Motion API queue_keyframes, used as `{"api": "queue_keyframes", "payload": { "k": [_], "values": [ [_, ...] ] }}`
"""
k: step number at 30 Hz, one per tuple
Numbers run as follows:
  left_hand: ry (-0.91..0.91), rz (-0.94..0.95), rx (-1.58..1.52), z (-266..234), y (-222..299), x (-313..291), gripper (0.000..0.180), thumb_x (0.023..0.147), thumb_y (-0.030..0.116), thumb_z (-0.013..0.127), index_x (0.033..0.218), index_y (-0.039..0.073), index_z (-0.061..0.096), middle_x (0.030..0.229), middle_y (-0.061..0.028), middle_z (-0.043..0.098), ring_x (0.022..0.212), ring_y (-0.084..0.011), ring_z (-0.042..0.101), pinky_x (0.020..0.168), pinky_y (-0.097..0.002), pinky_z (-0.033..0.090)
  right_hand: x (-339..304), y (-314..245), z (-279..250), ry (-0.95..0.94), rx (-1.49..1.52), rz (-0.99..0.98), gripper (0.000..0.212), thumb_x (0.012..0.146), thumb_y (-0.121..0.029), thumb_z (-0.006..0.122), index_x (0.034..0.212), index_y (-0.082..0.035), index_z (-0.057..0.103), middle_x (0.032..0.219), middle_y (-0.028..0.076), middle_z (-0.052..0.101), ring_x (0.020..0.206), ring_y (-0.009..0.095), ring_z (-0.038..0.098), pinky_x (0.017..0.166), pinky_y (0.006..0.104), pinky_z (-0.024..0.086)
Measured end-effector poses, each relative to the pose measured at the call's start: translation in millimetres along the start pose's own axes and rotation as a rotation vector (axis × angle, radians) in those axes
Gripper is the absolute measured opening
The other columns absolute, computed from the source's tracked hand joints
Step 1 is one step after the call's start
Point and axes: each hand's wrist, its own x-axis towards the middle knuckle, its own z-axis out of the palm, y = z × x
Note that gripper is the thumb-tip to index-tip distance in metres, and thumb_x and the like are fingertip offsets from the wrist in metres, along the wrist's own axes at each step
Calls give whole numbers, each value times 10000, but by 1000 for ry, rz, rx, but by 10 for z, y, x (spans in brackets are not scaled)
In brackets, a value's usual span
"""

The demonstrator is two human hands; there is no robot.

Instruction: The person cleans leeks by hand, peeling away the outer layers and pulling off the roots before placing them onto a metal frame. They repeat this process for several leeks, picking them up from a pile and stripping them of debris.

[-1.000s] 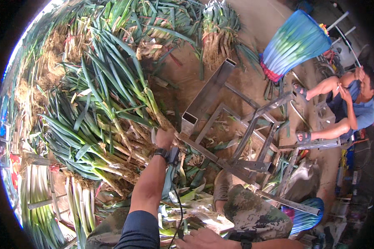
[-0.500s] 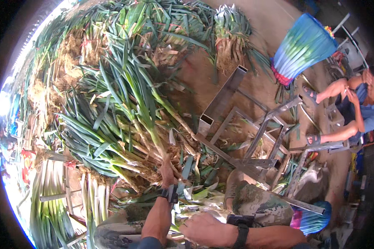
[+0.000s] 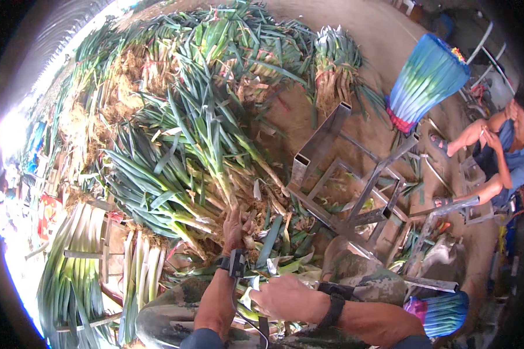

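A loose heap of leeks (image 3: 151, 174) lies ahead of me, with green leaves pointing away and pale root ends toward me. My left hand (image 3: 234, 231) reaches to the root ends, its fingers closed around the lower end of a leek (image 3: 218, 174). Close to my lap, my right hand (image 3: 291, 298) is curled into a fist. A pale green-white piece shows beside its knuckles, but what the fist holds is hidden. Both wrists wear dark straps with small devices.
A metal frame (image 3: 355, 215) stands right of the heap. Bundled leeks (image 3: 335, 75) stand farther back; a blue-wrapped bundle (image 3: 428, 81) is at far right, near a seated person (image 3: 501, 151). Leeks rest on a rack (image 3: 75, 273) at left. Leaf scraps cover the ground.
The whole view has shifted, so the scene sits slightly farther right and lower. My left hand has moved a little forward into the root ends. My right fist stays near my lap.
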Motion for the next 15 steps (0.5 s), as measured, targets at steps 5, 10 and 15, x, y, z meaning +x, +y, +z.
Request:
{"api": "queue_keyframes", "payload": {
  "k": [5,10,15],
  "values": [
    [112,157,101,0,93,-263,289,1001,358,566,1078,79,558,701,-18,482,434,-115,432,387,-278,385,-83,-101,97,61,-44,-43,193,872,-262,611,868,-69,616,716,140,665,644,330,681,533,457,511],
    [313,399,419,-788,324,102,285,984,293,572,1099,35,610,764,-43,602,628,-147,591,507,-291,485,-86,-165,95,54,-57,-58,166,875,-217,581,859,-55,613,711,135,660,658,332,681,544,466,512],
    [341,129,978,-1465,236,541,474,909,279,643,1278,1,537,884,-101,658,897,-238,655,755,-356,539,-209,-97,54,144,-8,-95,154,855,-171,583,816,-33,639,682,138,670,624,304,696,530,421,536]
  ]
}}
